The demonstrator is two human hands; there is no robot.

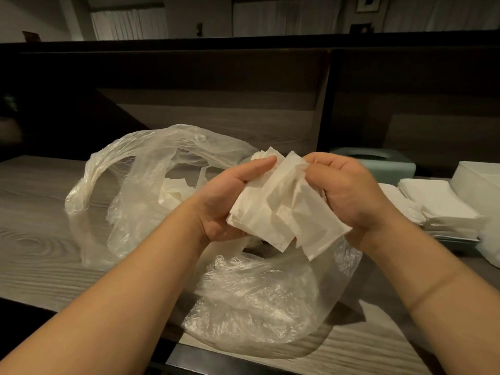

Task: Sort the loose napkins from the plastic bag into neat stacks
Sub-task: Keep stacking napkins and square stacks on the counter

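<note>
Head view: we see both forearms reaching in from the bottom edge, bare, meeting over the middle of the worktop [35, 212]. Left hand [227, 201] is palm up and tilted inward, thumb stretched along the top of a bunch of loose napkins [284, 209]; the fingers are hidden beneath the bunch, so its grip on the napkins is from below with the thumb on top. Right hand [343, 190] comes in from the other side, back of the hand toward us, fingers curled over the upper right edge of the same bunch, grasping it. The napkins are white, uneven, fanned out, corners hanging down between the wrists.

Directly under the hands lies the clear plastic bag [151, 169], crumpled, mouth open toward us, its handle loops raised at left; more napkins show through it inside. At right, on the worktop, a stack of flat napkins [443, 204] sits well apart from the bag, with a lower stack just beside it on the left. Behind the stacks a pale green tissue box [378, 161]; a white container [479, 180] at the far right edge.

We read no brand, label or writing anywhere.
</note>
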